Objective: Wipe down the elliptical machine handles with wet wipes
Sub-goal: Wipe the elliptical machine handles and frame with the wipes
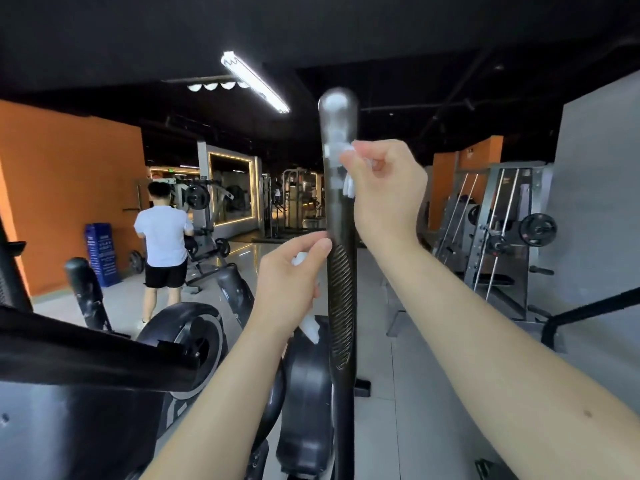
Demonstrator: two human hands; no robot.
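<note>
Two hands at an upright elliptical handle (338, 206).
Fingers (372, 150) of the right hand (386, 192) pinch a white wipe (348, 187) against its top; the left hand (294, 275) grips a second wipe (309, 329) beside the ribbed grip (341, 299).

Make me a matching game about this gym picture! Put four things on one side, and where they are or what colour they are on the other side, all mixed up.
Things:
1. right hand
2. left hand
3. big wall on the left
4. long lamp

Matches:
a. orange
b. lower on the handle, holding a second wipe
c. glowing on the ceiling
d. higher on the handle, pinching a wipe

Pairs: 1-d, 2-b, 3-a, 4-c
</note>
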